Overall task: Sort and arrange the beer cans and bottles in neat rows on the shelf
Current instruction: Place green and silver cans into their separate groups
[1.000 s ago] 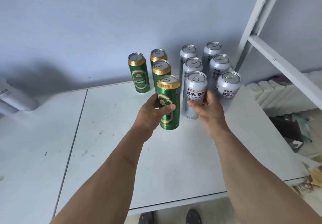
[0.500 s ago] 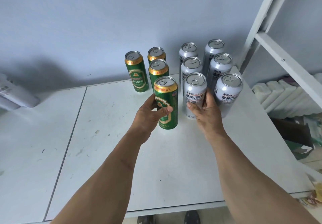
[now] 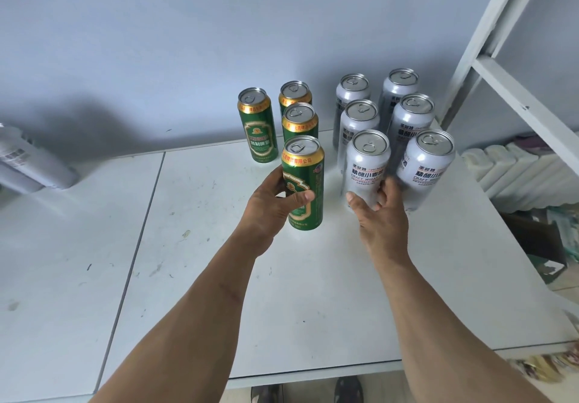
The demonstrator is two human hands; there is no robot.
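Observation:
My left hand [image 3: 275, 205] grips the nearest green beer can [image 3: 303, 180], which stands upright on the white shelf surface [image 3: 313, 293]. Behind it stand three more green cans, one at the left [image 3: 258, 128] and two in line [image 3: 300, 120]. My right hand [image 3: 380, 214] wraps the lower part of the nearest silver can [image 3: 366, 164]. Several silver cans [image 3: 410, 120] stand in two rows beside and behind it, near the wall.
A white shelf upright and crossbar [image 3: 501, 42] rise at the right. Silver cans [image 3: 28, 158] lie on their sides at the far left. Rolled white items [image 3: 517, 177] and clutter sit below the shelf's right edge. Shoes [image 3: 347, 391] show under the front edge.
Both hands stay on their cans. The green can has shifted slightly back toward the line of green cans, and the view has tipped a little.

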